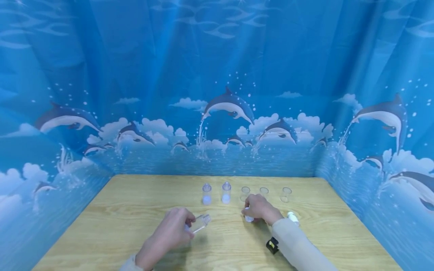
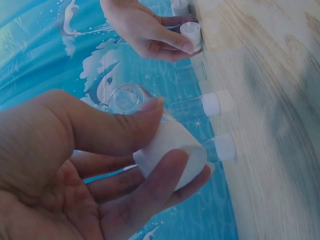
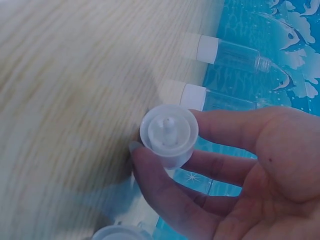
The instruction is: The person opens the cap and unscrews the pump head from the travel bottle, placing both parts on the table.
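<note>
My left hand (image 1: 172, 229) grips a small clear bottle (image 1: 201, 223) by its white lower part (image 2: 167, 150). The bottle is tilted, its clear neck pointing up and to the right in the head view. In my right hand (image 1: 260, 207) a small white cap (image 3: 169, 132) is pinched between thumb and fingers. Its round hollow end, with a small peg in the middle, faces the right wrist camera. Two bottles of the same kind, a left one (image 1: 207, 194) and a right one (image 1: 226, 193), stand upright on white bases beyond the hands.
Behind my right hand, three clear cups (image 1: 286, 195) stand in a row on the wooden table (image 1: 135, 203). Another white cap (image 1: 293, 217) is right of that hand, near the sleeve. A blue dolphin curtain (image 1: 162, 158) borders the table's back and sides.
</note>
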Action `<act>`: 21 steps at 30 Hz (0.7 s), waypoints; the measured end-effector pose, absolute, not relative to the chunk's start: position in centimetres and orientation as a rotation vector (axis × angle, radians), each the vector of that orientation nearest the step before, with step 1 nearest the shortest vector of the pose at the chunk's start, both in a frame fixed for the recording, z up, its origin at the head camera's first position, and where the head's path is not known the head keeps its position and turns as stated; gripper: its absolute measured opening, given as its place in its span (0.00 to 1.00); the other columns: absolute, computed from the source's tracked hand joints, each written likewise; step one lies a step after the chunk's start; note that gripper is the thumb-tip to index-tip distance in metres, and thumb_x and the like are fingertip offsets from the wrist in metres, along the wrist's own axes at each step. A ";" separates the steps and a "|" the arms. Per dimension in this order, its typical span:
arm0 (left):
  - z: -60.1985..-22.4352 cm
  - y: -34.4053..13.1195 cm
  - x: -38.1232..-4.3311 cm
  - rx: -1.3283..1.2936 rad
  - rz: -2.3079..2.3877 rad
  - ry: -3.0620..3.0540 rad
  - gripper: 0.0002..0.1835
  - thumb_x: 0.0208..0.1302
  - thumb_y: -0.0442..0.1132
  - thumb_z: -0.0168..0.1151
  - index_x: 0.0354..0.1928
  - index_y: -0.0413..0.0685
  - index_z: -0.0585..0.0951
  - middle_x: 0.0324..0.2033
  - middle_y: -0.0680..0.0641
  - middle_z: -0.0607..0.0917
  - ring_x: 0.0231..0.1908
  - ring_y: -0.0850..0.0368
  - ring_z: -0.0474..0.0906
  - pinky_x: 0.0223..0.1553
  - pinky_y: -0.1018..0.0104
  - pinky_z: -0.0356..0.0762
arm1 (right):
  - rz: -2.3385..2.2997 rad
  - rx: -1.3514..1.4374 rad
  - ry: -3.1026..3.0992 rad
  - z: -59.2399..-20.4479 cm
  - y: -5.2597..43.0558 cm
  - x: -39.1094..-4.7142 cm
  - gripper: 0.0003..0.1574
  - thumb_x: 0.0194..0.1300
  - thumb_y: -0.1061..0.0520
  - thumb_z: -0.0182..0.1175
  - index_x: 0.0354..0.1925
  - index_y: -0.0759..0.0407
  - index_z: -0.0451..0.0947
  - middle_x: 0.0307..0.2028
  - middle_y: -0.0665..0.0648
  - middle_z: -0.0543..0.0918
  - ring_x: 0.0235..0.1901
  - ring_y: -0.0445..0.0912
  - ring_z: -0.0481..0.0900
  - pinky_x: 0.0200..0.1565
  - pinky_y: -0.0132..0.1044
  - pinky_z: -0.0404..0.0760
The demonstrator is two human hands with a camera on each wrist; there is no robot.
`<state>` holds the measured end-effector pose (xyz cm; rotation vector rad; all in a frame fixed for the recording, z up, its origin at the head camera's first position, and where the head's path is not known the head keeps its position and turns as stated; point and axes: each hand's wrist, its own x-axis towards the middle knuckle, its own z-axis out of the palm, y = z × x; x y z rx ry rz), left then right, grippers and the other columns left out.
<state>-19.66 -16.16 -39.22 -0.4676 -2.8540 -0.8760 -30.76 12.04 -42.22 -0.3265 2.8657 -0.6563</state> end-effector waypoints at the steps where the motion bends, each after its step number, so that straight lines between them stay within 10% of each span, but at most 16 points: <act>1: -39.2 -16.2 -19.7 -0.465 -0.876 -2.856 0.20 0.38 0.24 0.78 0.39 0.40 0.90 0.30 0.46 0.90 0.32 0.57 0.82 0.36 0.60 0.87 | -0.658 -0.329 2.866 -42.2 12.0 -30.8 0.08 0.64 0.56 0.70 0.35 0.61 0.84 0.30 0.55 0.82 0.20 0.45 0.81 0.23 0.32 0.80; 21: -38.9 -16.4 -19.7 -0.448 -0.883 -2.868 0.20 0.39 0.24 0.79 0.40 0.40 0.89 0.31 0.46 0.90 0.33 0.55 0.84 0.38 0.56 0.88 | -0.677 -0.352 2.859 -42.2 12.2 -30.6 0.07 0.65 0.57 0.69 0.34 0.61 0.84 0.31 0.55 0.83 0.20 0.45 0.81 0.23 0.33 0.81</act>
